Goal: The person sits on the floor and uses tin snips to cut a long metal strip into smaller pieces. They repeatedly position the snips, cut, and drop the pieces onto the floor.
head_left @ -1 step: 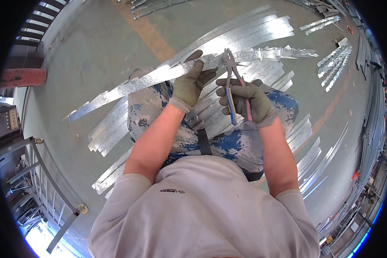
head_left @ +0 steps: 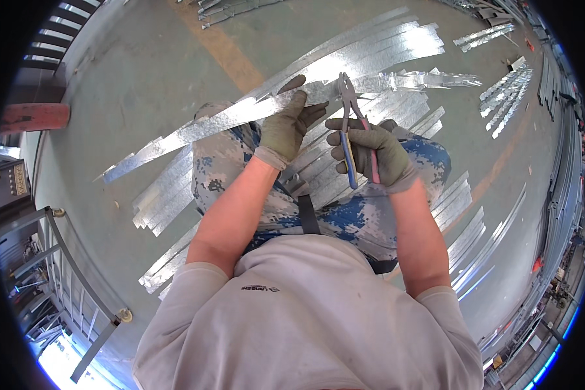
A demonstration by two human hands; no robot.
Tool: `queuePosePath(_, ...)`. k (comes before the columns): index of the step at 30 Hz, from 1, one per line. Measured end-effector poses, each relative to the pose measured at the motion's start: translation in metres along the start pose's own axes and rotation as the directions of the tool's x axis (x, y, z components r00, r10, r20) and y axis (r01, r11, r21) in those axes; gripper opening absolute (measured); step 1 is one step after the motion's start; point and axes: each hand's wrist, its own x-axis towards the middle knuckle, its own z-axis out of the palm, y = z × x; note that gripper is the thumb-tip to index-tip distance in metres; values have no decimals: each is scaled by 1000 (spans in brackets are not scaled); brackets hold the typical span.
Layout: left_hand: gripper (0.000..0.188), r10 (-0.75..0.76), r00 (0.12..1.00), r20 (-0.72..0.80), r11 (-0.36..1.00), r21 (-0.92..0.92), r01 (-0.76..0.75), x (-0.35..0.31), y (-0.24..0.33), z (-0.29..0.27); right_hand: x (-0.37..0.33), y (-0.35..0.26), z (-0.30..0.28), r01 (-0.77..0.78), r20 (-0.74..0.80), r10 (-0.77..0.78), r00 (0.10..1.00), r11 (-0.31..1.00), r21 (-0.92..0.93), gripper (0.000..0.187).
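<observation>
1. My knees in blue camouflage trousers [head_left: 370, 214] sit nearest, under both forearms; I crouch over the floor.
2. Right hand [head_left: 370, 153], gloved, grip wrapped tight around the pliers [head_left: 352, 130] by their blue and red handles, nose pointing up and away toward the strip edge, probably so I can bite the metal.
3. Left hand [head_left: 286, 127], gloved, grip clamped on the long galvanized metal strip [head_left: 240, 114], thumb over the top, holding it level across my knees so it stays steady.
4. Both elbows bent, wrists close together, the pliers' nose touching or just beside the strip.
5. More cut strips [head_left: 169, 195] lie on the concrete floor [head_left: 143, 71], fanned out beyond.
</observation>
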Motion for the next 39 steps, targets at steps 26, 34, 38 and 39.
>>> queuePosePath(26, 42, -50, 997, -64, 999, 1, 50, 6, -3, 0, 22, 23, 31, -114, -472, -240, 848, 788, -605, 36)
queuePosePath(34, 40, -19, 1000, -17, 1000, 6, 19, 5, 4, -4, 10, 17, 36, 0, -297, -74, 952, 971, -240, 42)
queuePosePath(38, 42, -21, 997, -70, 1000, 5, 22, 8, 7, -5, -9, 33, 50, 33, -234, -97, 967, 964, -264, 51)
queuePosePath(39, 43, -35, 996, -79, 999, -12, 34, 11, 7, -7, -14, 38, 48, 32, -228, -103, 968, 955, -296, 51)
